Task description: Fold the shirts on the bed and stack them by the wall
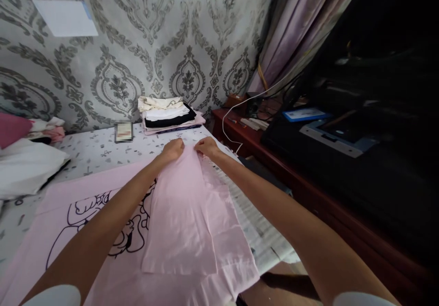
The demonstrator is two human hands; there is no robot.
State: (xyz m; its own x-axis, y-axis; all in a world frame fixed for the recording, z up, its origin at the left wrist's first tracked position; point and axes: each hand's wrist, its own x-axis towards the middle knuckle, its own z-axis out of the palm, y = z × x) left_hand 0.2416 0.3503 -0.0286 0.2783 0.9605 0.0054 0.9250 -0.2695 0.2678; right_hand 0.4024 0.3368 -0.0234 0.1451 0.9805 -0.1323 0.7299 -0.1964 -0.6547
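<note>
A pale pink T-shirt (pixel 181 219) with a black line drawing lies spread over the bed, one section folded over on its right side. At the far end of that folded section, my left hand (pixel 174 150) is closed on the fabric edge. Just to its right, my right hand (pixel 207 147) pinches the same edge, a small gap between the two hands. My left forearm crosses above the printed drawing and hides part of it. Beyond my hands sits a stack of folded clothes (pixel 168 114) in cream, white, black and pink.
A small blurred square item (pixel 124 131) rests on the patterned bed sheet (pixel 96 148) by the wall. At left are a white pillow (pixel 27 169) and rumpled cloth. Along the right stands a dark red cabinet (pixel 254 143) with a white cable (pixel 223 125) and a large dark screen.
</note>
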